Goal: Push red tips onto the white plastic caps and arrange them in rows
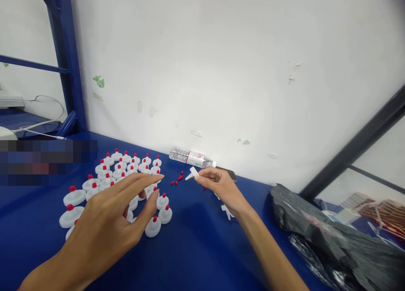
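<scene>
Item 1: white nozzle pc. [194, 171], qty. 1. Pinched btwn. thumb and fingers of R hand [223, 189]; broad flat end turned up, thin tip pointed down-left, away from R fingertips. Held over blue tbl. [190, 253].

Item 2: L hand [115, 213]. Thumb and index spread, gap visible, nothing pinched btwn. those two tips. Other fingers partly hidden behind index; cannot tell if anything is gripped there.

Item 3: white round pcs. w/ red tips [120, 173], many, stood upright in rough rows. Set beyond, left of and beneath L fingers; some covered by L hand, so qty. can't be counted.

Item 4: loose red caps [180, 178], few, scattered btwn. L and R fingertips, near nozzle tip. One more red bit [205, 188] seen just below R fingers.

Item 5: small white pcs. [228, 212], laid below R fingers, partly hidden by R wrist.

Item 6: clear bottle [193, 157], labelled, white cap, laid on its side just beyond R fingertips.

Item 7: dark flat object [232, 174], part-hidden behind R fingers.

Item 8: dk. plastic bag [332, 232], crumpled, well right of R fingers.

Item 9: blue frame [65, 42], far left, beyond L fingers.
</scene>
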Tool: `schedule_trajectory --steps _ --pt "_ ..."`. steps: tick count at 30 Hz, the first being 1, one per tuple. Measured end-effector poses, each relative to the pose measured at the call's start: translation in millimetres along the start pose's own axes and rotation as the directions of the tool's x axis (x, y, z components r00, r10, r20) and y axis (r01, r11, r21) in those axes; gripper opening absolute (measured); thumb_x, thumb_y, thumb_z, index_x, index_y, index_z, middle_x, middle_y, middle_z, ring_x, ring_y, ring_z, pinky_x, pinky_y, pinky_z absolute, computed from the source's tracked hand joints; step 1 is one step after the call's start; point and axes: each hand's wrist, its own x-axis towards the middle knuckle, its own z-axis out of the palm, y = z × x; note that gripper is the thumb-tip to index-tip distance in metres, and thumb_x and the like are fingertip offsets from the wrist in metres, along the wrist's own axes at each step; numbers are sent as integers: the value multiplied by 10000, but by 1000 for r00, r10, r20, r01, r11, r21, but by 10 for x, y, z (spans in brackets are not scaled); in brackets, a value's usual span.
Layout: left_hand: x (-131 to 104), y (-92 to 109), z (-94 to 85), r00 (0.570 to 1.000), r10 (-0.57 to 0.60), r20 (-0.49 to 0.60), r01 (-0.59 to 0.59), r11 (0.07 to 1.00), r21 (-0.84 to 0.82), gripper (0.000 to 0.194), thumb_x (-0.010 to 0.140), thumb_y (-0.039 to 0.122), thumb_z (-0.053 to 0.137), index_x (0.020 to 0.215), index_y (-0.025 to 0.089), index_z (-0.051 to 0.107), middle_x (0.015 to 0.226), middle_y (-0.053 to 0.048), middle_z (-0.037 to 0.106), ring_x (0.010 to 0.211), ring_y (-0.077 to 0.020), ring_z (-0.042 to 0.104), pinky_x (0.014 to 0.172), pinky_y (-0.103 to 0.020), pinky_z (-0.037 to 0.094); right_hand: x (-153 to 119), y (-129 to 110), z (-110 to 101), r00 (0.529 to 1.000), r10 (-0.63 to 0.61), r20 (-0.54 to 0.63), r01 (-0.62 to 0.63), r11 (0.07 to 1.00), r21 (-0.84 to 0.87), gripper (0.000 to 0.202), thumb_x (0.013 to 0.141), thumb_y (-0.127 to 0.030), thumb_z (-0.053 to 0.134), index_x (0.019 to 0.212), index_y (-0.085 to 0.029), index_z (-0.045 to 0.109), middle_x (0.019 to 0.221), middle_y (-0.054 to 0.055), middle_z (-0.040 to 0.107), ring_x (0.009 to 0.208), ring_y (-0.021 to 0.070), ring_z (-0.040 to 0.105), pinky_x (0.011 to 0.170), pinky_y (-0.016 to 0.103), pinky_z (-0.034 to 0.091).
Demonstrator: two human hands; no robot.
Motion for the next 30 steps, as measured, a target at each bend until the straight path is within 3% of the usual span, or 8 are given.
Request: schedule_trajectory --steps 6,9,13,15,17,20,23,30 --pt "-65 -55 76 983 166 82 -163 985 -50 500 1054 448 607 1544 388 521 1495 -24 670 1070 -200 777 741 -262 634 -115 -97 209 940 -11 340 -89 957 277 393 811 -534 908 911 -197 733 837 -2 769 759 131 727 799 266 560" --pt "-86 -65 65 956 288 56 -279 952 -126 375 1080 303 583 1446 384 601 1419 -7 717 1121 -171 769 915 -262 633 -163 -136 339 896 -44 441 -108 943 315 430 862 -591 851 954 -194 713 798 2 763 739 138 737 797 276 565" --pt "-37 -16 15 960 280 -20 -279 948 -154 161 1074 273 584 1191 302 691 1163 3 814 971 -143 797 771 -190 621 -171 -179 354 856 -72 511 -62 969 240 456 983 -649 685 1041 -197 713 871 45 799 771 167 762 817 308 573" --pt "-1 21 -3 976 214 -41 -218 965 -146 127 1072 302 579 1135 282 687 1106 2 826 884 -139 801 652 -175 593 -150 -188 284 918 -33 396 14 999 49 476 1037 -656 585 1068 -204 733 914 62 815 753 175 759 770 302 562" --pt "20 51 -11 989 138 -46 -143 980 -138 125 1067 306 570 1127 281 678 1092 19 828 711 -106 763 578 -181 559 -122 -179 184 992 -22 122 63 937 -343 442 1085 -580 534 1015 -209 763 871 65 815 748 193 755 737 294 532" --pt "12 68 -12 997 71 -43 -76 989 -126 127 1054 302 564 1120 286 671 995 65 819 493 -61 613 559 -202 529 -90 -121 25 970 -134 -204 -105 523 -846 357 1106 -384 537 929 -213 796 814 83 804 822 249 769 713 299 474" --pt "-10 65 -10 997 75 -36 -79 989 -126 121 1041 295 582 1115 288 678 906 80 787 479 -57 567 574 -208 510 -68 -21 -75 967 -141 -210 -155 326 -933 247 1067 -268 596 956 -226 813 905 95 826 888 276 777 672 301 430" --pt "35 59 -3 998 64 0 -63 987 -151 138 1042 317 584 1072 267 709 965 44 791 569 -83 604 596 -211 514 -21 177 -30 987 -75 -142 -107 351 -930 107 989 -237 737 920 -219 817 915 103 830 905 297 784 711 329 460"
